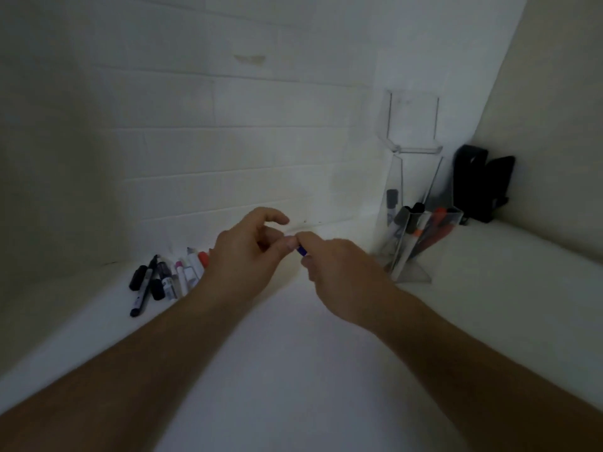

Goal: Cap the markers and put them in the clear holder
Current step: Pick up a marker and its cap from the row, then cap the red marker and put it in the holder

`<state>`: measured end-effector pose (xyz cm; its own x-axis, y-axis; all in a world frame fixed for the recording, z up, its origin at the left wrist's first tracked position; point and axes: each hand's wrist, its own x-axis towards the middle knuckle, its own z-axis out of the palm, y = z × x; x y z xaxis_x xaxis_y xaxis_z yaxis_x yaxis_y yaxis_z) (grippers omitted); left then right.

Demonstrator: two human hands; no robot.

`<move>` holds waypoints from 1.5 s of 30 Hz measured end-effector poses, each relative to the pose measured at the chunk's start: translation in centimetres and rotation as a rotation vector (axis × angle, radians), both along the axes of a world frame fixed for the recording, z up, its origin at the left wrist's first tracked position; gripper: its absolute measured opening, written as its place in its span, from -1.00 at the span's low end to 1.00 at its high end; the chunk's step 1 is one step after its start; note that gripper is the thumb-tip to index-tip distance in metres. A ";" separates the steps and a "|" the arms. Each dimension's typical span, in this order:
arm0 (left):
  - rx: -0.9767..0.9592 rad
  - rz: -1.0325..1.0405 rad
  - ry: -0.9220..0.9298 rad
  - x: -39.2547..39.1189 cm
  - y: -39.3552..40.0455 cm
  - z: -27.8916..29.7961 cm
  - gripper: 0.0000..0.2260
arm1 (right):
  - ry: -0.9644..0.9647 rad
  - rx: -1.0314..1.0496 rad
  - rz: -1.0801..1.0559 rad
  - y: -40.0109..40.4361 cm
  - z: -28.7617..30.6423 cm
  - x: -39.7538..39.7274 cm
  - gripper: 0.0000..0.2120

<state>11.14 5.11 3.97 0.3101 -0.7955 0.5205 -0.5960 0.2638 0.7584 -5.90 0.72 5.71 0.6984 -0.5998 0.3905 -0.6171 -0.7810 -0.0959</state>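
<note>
My two hands meet above the white surface in the middle of the view. My right hand (339, 275) grips a blue marker (302, 250), of which only a short blue end shows. My left hand (244, 252) pinches at that same end with thumb and fingers; whether a cap sits between them is hidden. Left of my hands lies a row of several loose markers (163, 278), black, pink, white and red. The clear holder (421, 236) stands at the right with several markers inside.
A white tiled wall rises close behind the markers. A black object (479, 187) leans in the right corner behind the holder. A clear panel (412, 122) hangs on the wall above the holder. White surface (293, 370) stretches beneath my forearms.
</note>
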 end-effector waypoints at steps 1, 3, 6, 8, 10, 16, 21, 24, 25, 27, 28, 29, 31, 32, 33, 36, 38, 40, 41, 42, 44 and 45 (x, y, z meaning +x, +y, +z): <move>-0.008 -0.012 0.032 -0.1 0.0 0.1 -0.82 | -0.004 0.066 -0.014 0.2 1.2 -0.4 -0.76; -0.016 -0.034 0.046 -0.1 0.3 0.1 -0.81 | -0.168 0.115 -0.076 0.0 4.2 -2.1 -0.83; 0.033 -0.071 -0.070 -0.2 0.8 -0.1 -0.79 | -0.608 -0.033 -0.159 -1.3 9.2 -6.3 -0.93; 0.070 -0.111 -0.132 -0.2 1.0 -0.3 -0.78 | -0.722 -0.154 -0.204 -2.4 11.0 -8.9 -0.94; 0.072 -0.124 -0.168 -0.1 1.0 -0.4 -0.81 | -0.622 -0.159 -0.282 -4.0 10.9 -10.6 -0.95; 0.083 -0.167 -0.292 -0.3 0.9 -0.5 -0.83 | -0.416 0.007 -0.405 -6.8 6.7 -11.2 -0.57; 0.074 -0.214 -0.422 -0.3 0.4 -0.9 -0.78 | -0.269 -0.098 -0.469 -7.3 4.9 -10.3 -0.76; 0.063 -0.241 -0.510 -0.6 0.1 -1.2 -0.77 | -0.160 -0.083 -0.486 -6.9 4.9 -10.4 -0.67; 0.051 -0.245 -0.530 -0.6 0.1 -1.3 -0.78 | -0.167 -0.038 -0.494 -6.8 5.0 -10.4 -0.65; 0.012 -0.253 -0.560 -0.7 0.3 -1.3 -0.79 | -0.254 0.013 -0.484 -6.6 5.0 -10.3 -0.64; -0.008 -0.257 -0.585 -0.7 0.4 -1.2 -0.79 | -0.303 -0.037 -0.480 -6.4 5.0 -10.1 -0.64; -0.028 -0.260 -0.610 -0.7 0.4 -1.2 -0.80 | -0.326 -0.129 -0.480 -5.9 4.8 -9.5 -0.63; -0.049 -0.238 -0.627 -0.4 0.5 -0.9 -0.83 | -0.334 -0.286 -0.417 -4.7 3.7 -7.9 -0.63; -0.052 -0.206 -0.624 0.0 0.5 -0.6 -0.84 | -0.330 -0.296 -0.334 -4.0 3.0 -6.7 -0.64; -0.049 -0.163 -0.620 0.6 0.5 -0.1 -0.85 | -0.296 -0.254 -0.248 -3.1 2.3 -5.1 -0.65; 0.055 -0.029 -0.554 3.5 0.8 2.2 -0.87 | -0.183 0.029 -0.046 -1.3 -0.6 -0.2 -0.68; 0.163 0.061 -0.488 6.2 1.3 3.5 -0.86 | -0.178 0.161 0.054 -0.7 -2.1 2.6 -0.69; 0.183 0.170 -0.425 8.7 2.1 3.7 -0.86 | -0.171 0.264 0.117 -0.2 -2.9 5.1 -0.68; 0.164 0.230 -0.368 9.9 2.5 3.4 -0.86 | -0.161 0.307 0.144 0.0 -3.1 6.3 -0.68; 0.145 0.287 -0.294 10.8 3.0 2.8 -0.86 | -0.140 0.336 0.177 0.0 -3.2 7.2 -0.68; 0.134 0.370 -0.169 11.6 3.7 1.5 -0.85 | -0.077 0.343 0.248 -0.1 -3.4 8.7 -0.67; 0.140 0.388 -0.160 11.6 3.6 1.0 -0.83 | -0.043 0.340 0.267 -0.2 -3.4 9.1 -0.67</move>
